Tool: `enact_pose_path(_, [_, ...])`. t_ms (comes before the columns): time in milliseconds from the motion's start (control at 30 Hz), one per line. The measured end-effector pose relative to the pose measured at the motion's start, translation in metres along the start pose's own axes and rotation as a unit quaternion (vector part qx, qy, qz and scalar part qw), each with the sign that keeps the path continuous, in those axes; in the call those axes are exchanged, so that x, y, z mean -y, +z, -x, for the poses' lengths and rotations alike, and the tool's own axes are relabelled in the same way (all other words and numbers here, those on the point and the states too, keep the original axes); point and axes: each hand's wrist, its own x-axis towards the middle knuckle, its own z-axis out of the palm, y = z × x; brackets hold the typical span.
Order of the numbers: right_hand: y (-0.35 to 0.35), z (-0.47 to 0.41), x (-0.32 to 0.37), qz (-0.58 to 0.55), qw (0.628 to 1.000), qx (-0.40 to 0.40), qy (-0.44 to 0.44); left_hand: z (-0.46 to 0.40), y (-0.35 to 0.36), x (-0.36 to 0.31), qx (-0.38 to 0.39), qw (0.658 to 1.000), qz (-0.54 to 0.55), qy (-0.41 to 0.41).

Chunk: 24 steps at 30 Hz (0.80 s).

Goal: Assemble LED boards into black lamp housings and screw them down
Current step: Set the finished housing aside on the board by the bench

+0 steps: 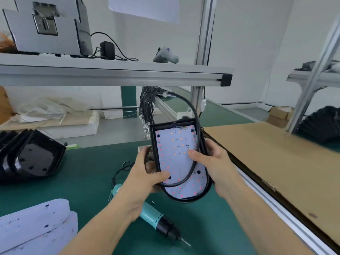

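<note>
A green counter (88,173) is seen beneath a grey shelf (110,70), with a cardboard sheet (276,162) laid along its right side. Above it, a black lamp housing (154,142) with a white LED board (176,153) seated inside is held tilted: the left hand (145,173) grips its left edge with curled fingers, while the right hand (211,162) grips the right edge, thumb pressed on the board. A black cable (191,173) is looped across the board, a teal electric screwdriver (154,216) is lying on the counter below, spare boards (36,223) are piled at the lower left, and empty housings (33,155) are stacked at the left.

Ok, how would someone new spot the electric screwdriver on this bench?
Start at the green bench mat. The screwdriver lies on it below the lamp housing held in both hands, partly under the left forearm. It is the only teal-bodied tool, with a black nose and metal bit.
</note>
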Motion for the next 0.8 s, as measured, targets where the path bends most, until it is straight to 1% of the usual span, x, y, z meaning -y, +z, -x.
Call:
enact_pose_path(100, [-0.028, 0.017, 0.004, 0.029, 0.999, -0.006, -0.017, -0.011, 0.023, 0.009, 0.026, 0.999, -0.026, 0.002])
enact_pose_path(167, [-0.047, 0.025, 0.007, 0.04, 0.998, -0.033, -0.025, -0.022, 0.042, 0.011, 0.052, 0.998, -0.037, 0.002])
enact_pose_path(267, [-0.078, 0.031, 0.011, 0.053, 0.993, -0.097, -0.033, -0.041, 0.08, 0.015, 0.075, 0.994, -0.076, 0.005])
enact_pose_path(333, [-0.102, 0.034, 0.013, 0.06, 0.987, -0.148, -0.029, -0.055, 0.109, 0.019, 0.108, 0.991, -0.083, 0.007])
enact_pose_path(467, [-0.156, 0.044, 0.014, 0.063, 0.969, -0.238, -0.021, -0.078, 0.174, 0.032, 0.174, 0.983, -0.062, -0.025])
enact_pose_path(567, [-0.195, 0.051, 0.011, 0.072, 0.952, -0.297, -0.01, -0.085, 0.212, 0.046, 0.204, 0.975, -0.064, -0.058])
enact_pose_path(667, [-0.228, 0.055, 0.004, 0.071, 0.934, -0.349, 0.02, -0.085, 0.24, 0.06, 0.232, 0.967, -0.08, -0.067])
enact_pose_path(733, [-0.247, 0.051, -0.001, 0.06, 0.919, -0.388, 0.037, -0.079, 0.253, 0.066, 0.25, 0.962, -0.098, -0.044])
enact_pose_path(800, [-0.262, 0.047, -0.007, 0.058, 0.903, -0.424, 0.047, -0.072, 0.262, 0.072, 0.279, 0.948, -0.152, 0.017])
